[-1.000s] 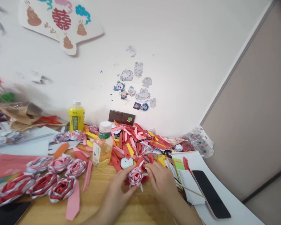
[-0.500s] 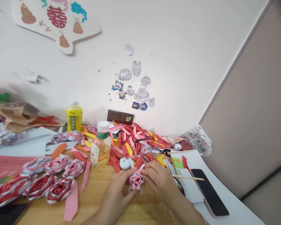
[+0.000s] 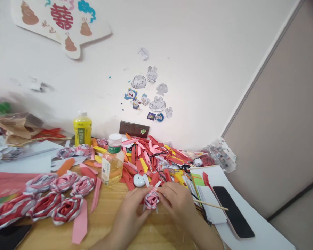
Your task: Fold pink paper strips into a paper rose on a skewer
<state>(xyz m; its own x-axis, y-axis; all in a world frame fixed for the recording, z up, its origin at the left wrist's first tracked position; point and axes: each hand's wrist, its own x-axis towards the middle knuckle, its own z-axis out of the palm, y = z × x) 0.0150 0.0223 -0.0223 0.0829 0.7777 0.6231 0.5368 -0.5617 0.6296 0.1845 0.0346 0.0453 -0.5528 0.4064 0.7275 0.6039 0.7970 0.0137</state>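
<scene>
Between my two hands is a pink and white folded paper rose [image 3: 151, 199], its layered petals facing up toward me. My left hand [image 3: 132, 209] grips its left side, thumb low and fingers at the upper edge. At the right upper edge, the fingers of my right hand [image 3: 175, 199] pinch the rose's paper. White strip ends poke out above and below the flower. A thin wooden stick [image 3: 210, 204] juts out to the right from beside my right hand; I cannot tell whether the hand touches it.
Finished paper roses [image 3: 67, 209] lie at left beside a pink paper strip [image 3: 80, 222]. A tea bottle [image 3: 112, 163] and a yellow bottle [image 3: 82, 129] stand behind. Folded strips [image 3: 156, 152] pile against the wall. A white earphone case [image 3: 139, 180] and phone [image 3: 233, 211] lie nearby.
My right hand has shifted slightly at the rose's upper right edge, and the stick beside it has tilted and moved a little. My left hand keeps its hold.
</scene>
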